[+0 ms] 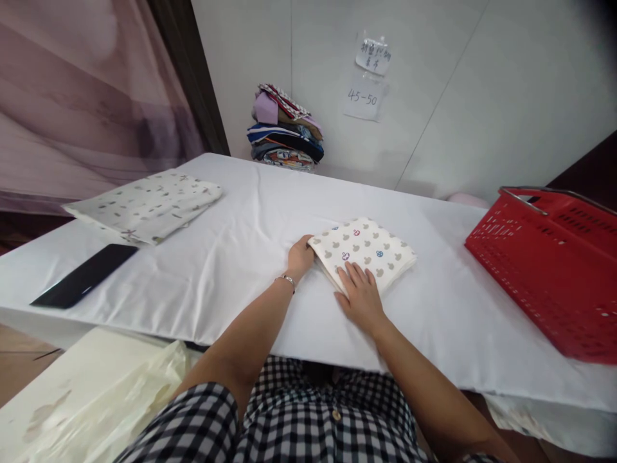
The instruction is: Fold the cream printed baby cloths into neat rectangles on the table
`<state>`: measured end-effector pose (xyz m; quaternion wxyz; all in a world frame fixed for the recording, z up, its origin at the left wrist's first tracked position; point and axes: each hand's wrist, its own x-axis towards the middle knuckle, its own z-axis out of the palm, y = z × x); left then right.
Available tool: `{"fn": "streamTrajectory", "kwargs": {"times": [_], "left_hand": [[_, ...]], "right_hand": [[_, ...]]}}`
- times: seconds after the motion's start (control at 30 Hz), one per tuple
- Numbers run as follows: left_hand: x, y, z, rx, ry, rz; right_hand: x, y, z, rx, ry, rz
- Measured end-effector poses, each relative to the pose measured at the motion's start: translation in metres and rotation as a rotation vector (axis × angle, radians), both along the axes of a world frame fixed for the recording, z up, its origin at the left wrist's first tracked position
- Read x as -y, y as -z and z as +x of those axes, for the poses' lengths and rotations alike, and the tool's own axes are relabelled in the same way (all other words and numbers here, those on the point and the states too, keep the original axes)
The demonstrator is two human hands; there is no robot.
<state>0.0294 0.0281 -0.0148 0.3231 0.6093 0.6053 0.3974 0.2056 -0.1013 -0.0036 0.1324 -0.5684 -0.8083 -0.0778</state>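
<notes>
A folded white cloth [366, 247] with a small grey, blue and pink print lies on the white-covered table in front of me. My left hand [301, 257] grips its left corner, thumb and fingers closed around the edge. Flat on the near side of the same cloth rests my right hand [360, 297], fingers stretched out. The tips of the left fingers are partly hidden by the fabric.
The table [231, 257] carries another folded printed cloth [149, 199] and a flat black object [87, 276] at left. A red basket [544, 276] stands at right. Folded fabrics [286, 128] are stacked beyond the far edge, beneath paper signs [364, 99] on the wall.
</notes>
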Motion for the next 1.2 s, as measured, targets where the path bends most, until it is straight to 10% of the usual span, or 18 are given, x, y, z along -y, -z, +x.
{"fn": "streamTrajectory", "kwargs": {"times": [0.2, 0.43, 1.0, 1.2], "left_hand": [[0.002, -0.004, 0.001, -0.057, -0.013, -0.002], [0.006, 0.005, -0.001, -0.279, 0.09, 0.34], [0.0, 0.007, -0.002, -0.08, 0.077, 0.209], [0.012, 0.003, -0.002, -0.304, 0.129, 0.343]], "right_hand": [[0.002, 0.001, -0.001, 0.018, -0.006, -0.004], [0.001, 0.0, 0.0, 0.015, -0.016, 0.001], [0.0, 0.002, 0.001, -0.015, -0.018, 0.019], [0.0, 0.003, 0.001, -0.014, -0.012, 0.027]]}}
